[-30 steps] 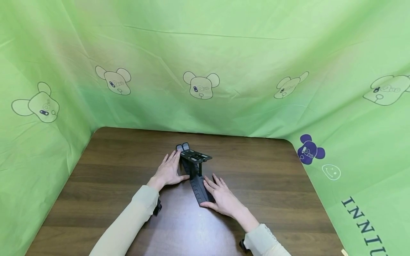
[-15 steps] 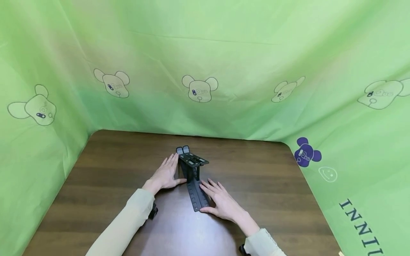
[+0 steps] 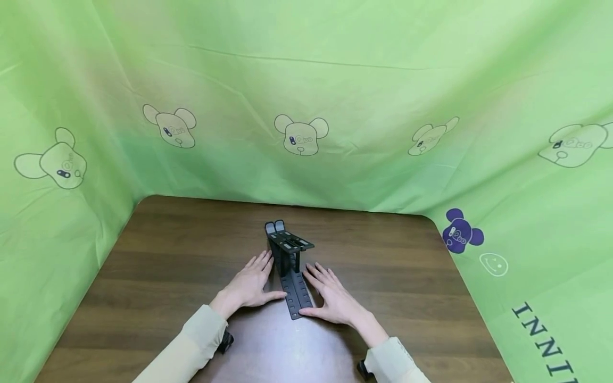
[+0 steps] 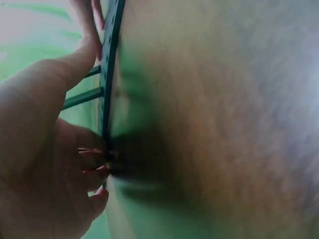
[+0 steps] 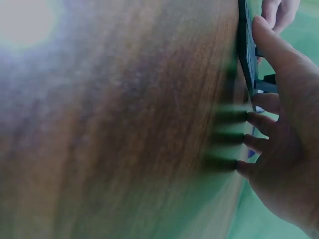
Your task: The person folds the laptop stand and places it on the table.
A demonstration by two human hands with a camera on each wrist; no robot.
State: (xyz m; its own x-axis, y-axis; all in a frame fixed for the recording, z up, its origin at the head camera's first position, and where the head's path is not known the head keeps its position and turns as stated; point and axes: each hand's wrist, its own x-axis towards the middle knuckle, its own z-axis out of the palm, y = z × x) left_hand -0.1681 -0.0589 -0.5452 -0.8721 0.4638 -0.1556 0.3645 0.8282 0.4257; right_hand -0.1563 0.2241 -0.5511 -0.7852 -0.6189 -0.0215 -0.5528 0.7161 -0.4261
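A black folding laptop stand (image 3: 299, 292) is set on the wooden table, its slotted top plate (image 3: 291, 242) raised over a long notched base. Two grey-padded prongs stick up at its far end. Along the left side lies my left hand (image 3: 249, 286), fingers extended, fingertips at the stand's side and thumb tip at the base edge. My right hand (image 3: 337, 302) is spread on the right, its thumb tip at the near end of the base and its fingertips by the right edge. In the left wrist view, the left hand (image 4: 45, 134) has the stand's dark rail (image 4: 110, 64) right by its fingers.
The brown wooden table (image 3: 407, 276) is bordered at the back and sides by a green curtain (image 3: 364, 80) with printed bear heads. Both forearms wear pale sleeves (image 3: 177, 348), with a dark wrist camera (image 3: 225, 340) under the left cuff.
My left hand has slid along the stand's left side toward the near end. The right hand stays nearly in place, while the view has shifted slightly.
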